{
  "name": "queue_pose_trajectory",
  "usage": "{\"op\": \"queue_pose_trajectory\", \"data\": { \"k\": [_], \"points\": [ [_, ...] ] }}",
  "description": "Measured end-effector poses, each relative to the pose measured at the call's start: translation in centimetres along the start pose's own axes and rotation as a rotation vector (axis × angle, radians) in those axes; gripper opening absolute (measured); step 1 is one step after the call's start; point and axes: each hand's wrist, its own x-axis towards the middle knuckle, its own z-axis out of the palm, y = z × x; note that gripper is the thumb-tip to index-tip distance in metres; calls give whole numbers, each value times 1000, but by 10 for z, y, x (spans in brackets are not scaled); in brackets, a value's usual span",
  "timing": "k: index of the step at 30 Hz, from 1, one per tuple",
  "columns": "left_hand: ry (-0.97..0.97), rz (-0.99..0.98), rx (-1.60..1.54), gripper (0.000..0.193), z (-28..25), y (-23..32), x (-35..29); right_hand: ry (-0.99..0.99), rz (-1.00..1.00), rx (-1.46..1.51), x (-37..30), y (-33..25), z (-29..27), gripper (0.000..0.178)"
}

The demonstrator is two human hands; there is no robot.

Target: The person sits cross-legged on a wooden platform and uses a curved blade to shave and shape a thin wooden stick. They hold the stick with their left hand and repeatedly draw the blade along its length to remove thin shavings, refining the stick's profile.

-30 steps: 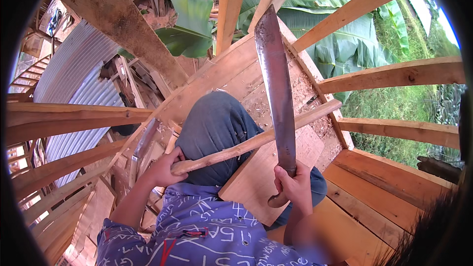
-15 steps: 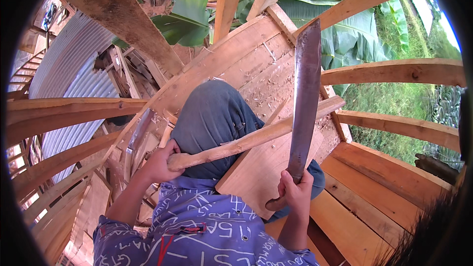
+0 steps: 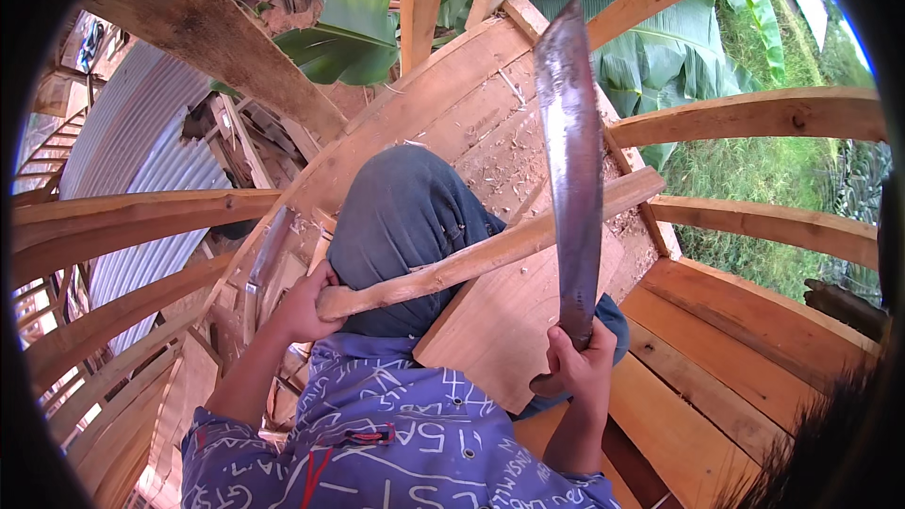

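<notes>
Plank platform (image 3: pixel 443 132), board (image 3: pixel 490 325), machete (image 3: pixel 571 160) and stick (image 3: pixel 462 269); both hands occupied.
We list, by falling size: platform, strewn with wood shavings (image 3: pixel 512 87); bent knee (image 3: pixel 405 217), dark-trousered; board, aslant beside it; machete, crossing in front of the stick, contact unclear to us; stick, spanning knee and board; right hand (image 3: pixel 583 358), clenched round the machete's handle (image 3: pixel 546 384); left hand (image 3: pixel 306 306), grasping the stick's near end.

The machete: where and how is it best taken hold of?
Probably grip the machete by its hooked handle, coming from the near, lower end, where the right hand holds it: the broad blade points away, and the handle's curved end could help prevent slipping.
</notes>
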Motion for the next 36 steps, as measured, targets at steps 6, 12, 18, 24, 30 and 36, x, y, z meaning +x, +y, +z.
{"op": "queue_pose_trajectory", "data": {
  "k": [6,12,18,24,30,36],
  "points": [
    [-148,-52,-173,47,-10,-10,11,47,-4,4,4,10,16,15],
    [-211,-52,-248,45,-17,-10,16,81,36,42,6,4,-9,15],
    [-203,-106,-247,47,-15,-9,14,27,103,103,3,9,4,16],
    [-218,-124,-274,47,-17,-5,12,-90,68,-23,0,15,0,17],
    [-225,-173,-252,48,-17,-1,12,58,11,101,16,5,5,16],
    [-234,-199,-232,49,-21,3,12,37,20,70,17,4,-10,16]
  ]
}}
